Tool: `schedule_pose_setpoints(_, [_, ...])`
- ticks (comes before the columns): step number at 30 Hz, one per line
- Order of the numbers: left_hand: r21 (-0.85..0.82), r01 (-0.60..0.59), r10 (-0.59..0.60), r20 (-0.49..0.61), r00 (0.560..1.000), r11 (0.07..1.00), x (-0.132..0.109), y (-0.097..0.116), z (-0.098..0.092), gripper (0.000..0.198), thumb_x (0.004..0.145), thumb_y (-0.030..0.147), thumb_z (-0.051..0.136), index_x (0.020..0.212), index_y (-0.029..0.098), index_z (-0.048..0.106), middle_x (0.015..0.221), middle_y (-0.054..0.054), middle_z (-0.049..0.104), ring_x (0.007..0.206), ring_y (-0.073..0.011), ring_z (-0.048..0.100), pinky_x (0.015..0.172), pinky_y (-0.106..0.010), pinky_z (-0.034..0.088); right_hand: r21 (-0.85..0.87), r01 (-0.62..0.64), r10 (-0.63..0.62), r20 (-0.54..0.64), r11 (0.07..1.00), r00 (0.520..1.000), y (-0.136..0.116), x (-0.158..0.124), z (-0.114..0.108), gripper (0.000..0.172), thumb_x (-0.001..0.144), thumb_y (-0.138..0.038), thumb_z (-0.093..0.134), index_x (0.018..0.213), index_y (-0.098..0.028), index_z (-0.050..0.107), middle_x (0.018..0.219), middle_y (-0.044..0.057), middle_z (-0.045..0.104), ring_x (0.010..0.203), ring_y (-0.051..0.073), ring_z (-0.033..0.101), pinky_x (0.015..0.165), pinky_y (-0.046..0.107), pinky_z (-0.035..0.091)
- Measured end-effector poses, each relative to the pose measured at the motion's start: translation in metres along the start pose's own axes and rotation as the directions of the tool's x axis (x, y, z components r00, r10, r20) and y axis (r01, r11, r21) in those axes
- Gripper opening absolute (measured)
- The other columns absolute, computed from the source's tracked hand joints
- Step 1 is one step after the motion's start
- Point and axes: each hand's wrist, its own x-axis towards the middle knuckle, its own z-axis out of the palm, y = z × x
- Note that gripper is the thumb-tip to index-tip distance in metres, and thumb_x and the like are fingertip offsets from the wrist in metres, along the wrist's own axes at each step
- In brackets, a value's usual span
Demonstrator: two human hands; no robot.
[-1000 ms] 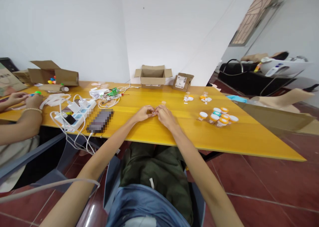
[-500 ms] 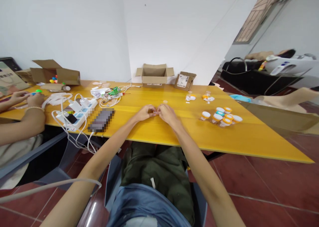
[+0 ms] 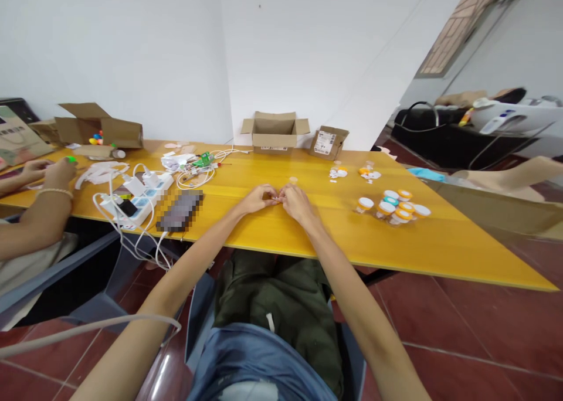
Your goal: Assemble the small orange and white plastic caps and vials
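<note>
My left hand (image 3: 260, 199) and my right hand (image 3: 294, 200) meet fingertip to fingertip just above the yellow table (image 3: 246, 234). Both are closed in a pinch on a tiny whitish piece between them, too small to name. A small clear round piece (image 3: 293, 180) lies just beyond my right hand. To the right stands a cluster of small clear jars with white, orange and teal lids (image 3: 398, 206), and one white-lidded jar (image 3: 365, 204) stands apart from it. Two little heaps of loose white and orange parts (image 3: 338, 172) lie farther back.
An open cardboard box (image 3: 275, 132) and a smaller carton (image 3: 328, 142) stand against the wall. Left of me are a phone (image 3: 180, 211), a power strip (image 3: 145, 199) with tangled cables, and a green circuit board (image 3: 204, 159). A co-worker's hands (image 3: 59, 172) work at the far left.
My hands stay pinched together in nearly the same place. The view has shifted very slightly. At the far left, the co-worker's nearer hand has moved a little.
</note>
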Motion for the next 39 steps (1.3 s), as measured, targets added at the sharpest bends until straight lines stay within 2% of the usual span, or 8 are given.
schedule_pose_setpoints(5, [0.004, -0.015, 0.014, 0.007, 1.000, 1.000, 0.000, 0.002, -0.001, 0.009, 0.081, 0.027, 0.073, 0.079, 0.018, 0.071, 0.090, -0.003, 0.070, 0.090, -0.0188, 0.063, 0.091, -0.035, 0.049, 0.003, 0.014, -0.014, -0.038, 1.000, 0.999, 0.000, 0.000, 0.004, 0.014, 0.088, -0.018, 0.057, 0.079, -0.022, 0.067, 0.099, 0.011, 0.069, 0.094, 0.025, 0.064, 0.082, 0.036, 0.048])
schedule_pose_setpoints(13, [0.002, -0.005, 0.005, 0.001, 1.000, 1.000, 0.001, 0.001, -0.001, 0.011, 0.081, 0.028, 0.073, 0.079, 0.018, 0.070, 0.089, -0.003, 0.069, 0.089, -0.0183, 0.063, 0.091, -0.035, 0.050, 0.020, 0.037, -0.035, -0.084, 0.999, 0.996, 0.001, -0.002, 0.007, 0.015, 0.086, -0.015, 0.056, 0.079, -0.022, 0.067, 0.098, 0.010, 0.070, 0.095, 0.024, 0.063, 0.082, 0.035, 0.048])
schedule_pose_setpoints(23, [0.001, -0.001, 0.001, -0.001, 1.000, 1.000, 0.001, 0.001, -0.001, 0.007, 0.079, 0.023, 0.074, 0.078, 0.018, 0.070, 0.088, -0.003, 0.069, 0.088, -0.0180, 0.063, 0.091, -0.035, 0.049, 0.141, -0.083, 0.089, -0.037, 0.987, 0.995, -0.009, -0.002, -0.003, 0.018, 0.084, -0.010, 0.062, 0.072, -0.021, 0.069, 0.097, 0.009, 0.073, 0.098, 0.023, 0.067, 0.087, 0.036, 0.049])
schedule_pose_setpoints(29, [-0.001, -0.010, 0.010, 0.001, 1.000, 1.000, 0.001, -0.001, -0.001, 0.010, 0.080, 0.027, 0.074, 0.079, 0.018, 0.070, 0.089, -0.003, 0.069, 0.089, -0.0178, 0.062, 0.091, -0.035, 0.049, 0.212, -0.056, 0.075, -0.082, 0.976, 0.994, -0.005, 0.000, 0.001, 0.018, 0.080, -0.010, 0.067, 0.066, -0.022, 0.068, 0.093, 0.006, 0.074, 0.095, 0.021, 0.068, 0.085, 0.032, 0.050])
schedule_pose_setpoints(39, [-0.013, 0.000, 0.000, 0.000, 1.000, 1.000, 0.003, -0.005, -0.001, 0.010, 0.079, 0.025, 0.074, 0.078, 0.017, 0.069, 0.087, -0.003, 0.069, 0.089, -0.0179, 0.062, 0.092, -0.036, 0.049, 0.204, -0.071, 0.093, -0.099, 0.976, 0.991, -0.006, 0.001, 0.002, 0.020, 0.078, -0.006, 0.069, 0.065, -0.022, 0.068, 0.091, 0.006, 0.075, 0.093, 0.021, 0.069, 0.085, 0.033, 0.051])
